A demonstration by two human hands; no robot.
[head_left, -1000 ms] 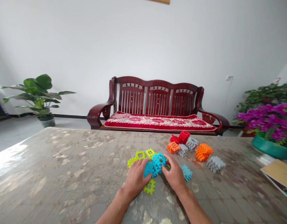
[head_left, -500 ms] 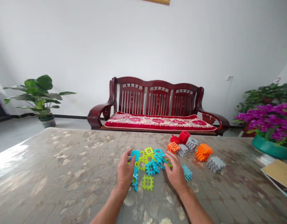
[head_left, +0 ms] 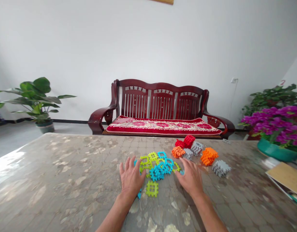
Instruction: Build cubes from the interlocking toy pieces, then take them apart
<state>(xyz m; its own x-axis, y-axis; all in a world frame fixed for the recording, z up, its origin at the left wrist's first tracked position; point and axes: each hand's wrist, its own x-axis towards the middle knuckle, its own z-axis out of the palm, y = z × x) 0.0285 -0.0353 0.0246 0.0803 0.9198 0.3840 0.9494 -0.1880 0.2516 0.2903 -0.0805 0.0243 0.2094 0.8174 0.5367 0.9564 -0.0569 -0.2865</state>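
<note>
A loose heap of blue and lime-green interlocking square tiles lies on the marbled table. My left hand lies flat at the heap's left edge, fingers spread, covering a blue tile near its wrist. My right hand lies flat at the heap's right edge, fingers stretched out over another blue tile. One lime-green tile sits alone between my hands, nearer to me.
Beyond the heap stand assembled cubes: red, orange and grey. A teal pot of purple flowers and papers occupy the table's right side. A wooden bench and a potted plant stand behind.
The blue block that both hands held together has come apart into flat tiles on the table. Both hands have opened, moved outward and now lie flat beside the heap.
</note>
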